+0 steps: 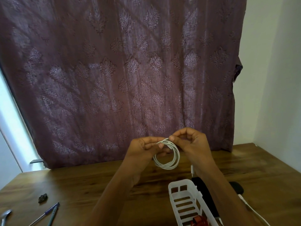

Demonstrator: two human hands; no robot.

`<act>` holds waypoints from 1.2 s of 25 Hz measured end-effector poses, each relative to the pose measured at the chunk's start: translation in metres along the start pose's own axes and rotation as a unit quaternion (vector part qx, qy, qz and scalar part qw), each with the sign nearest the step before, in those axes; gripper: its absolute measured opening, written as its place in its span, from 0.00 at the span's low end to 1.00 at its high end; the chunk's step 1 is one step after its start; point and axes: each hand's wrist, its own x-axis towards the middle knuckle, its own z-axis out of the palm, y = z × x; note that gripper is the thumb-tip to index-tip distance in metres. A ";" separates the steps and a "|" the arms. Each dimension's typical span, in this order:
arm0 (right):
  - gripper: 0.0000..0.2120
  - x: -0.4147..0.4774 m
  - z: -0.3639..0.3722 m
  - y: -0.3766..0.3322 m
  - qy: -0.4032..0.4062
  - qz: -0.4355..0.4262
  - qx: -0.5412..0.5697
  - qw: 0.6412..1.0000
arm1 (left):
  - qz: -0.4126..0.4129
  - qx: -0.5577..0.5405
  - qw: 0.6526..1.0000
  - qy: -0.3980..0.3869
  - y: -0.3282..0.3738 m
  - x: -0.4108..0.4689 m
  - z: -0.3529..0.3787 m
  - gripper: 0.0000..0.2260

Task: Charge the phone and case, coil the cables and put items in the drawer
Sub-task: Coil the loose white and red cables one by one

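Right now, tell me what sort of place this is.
Probably a room at home: a wooden table against a white wall, a patterned curtain hanging behind it, and pens lying on the table.

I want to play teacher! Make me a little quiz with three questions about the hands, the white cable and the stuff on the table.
1. True or false: the white cable is wound into round loops.
2. How many hands hold the cable up above the wooden table? A) none B) one C) two
3. Fill the gap: the two pens lie on the person's ____ side of the table.

Key
1. True.
2. C: the left hand and the right hand both pinch the coil at its top.
3. Left.
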 end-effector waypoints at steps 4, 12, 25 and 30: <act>0.09 0.000 0.000 0.006 -0.011 -0.047 -0.073 0.996 | 0.017 -0.018 0.996 0.089 -0.002 0.001 0.003 0.06; 0.15 -0.002 0.011 0.007 -0.032 0.053 -0.040 0.997 | 0.065 -0.024 0.976 0.205 -0.006 0.001 0.009 0.06; 0.15 -0.017 0.011 -0.003 -0.099 0.126 0.089 0.983 | 0.098 0.201 0.971 0.085 -0.014 -0.005 0.001 0.19; 0.16 -0.014 0.006 -0.004 -0.144 0.231 0.300 0.914 | 0.100 0.202 0.974 0.034 -0.007 -0.008 -0.002 0.16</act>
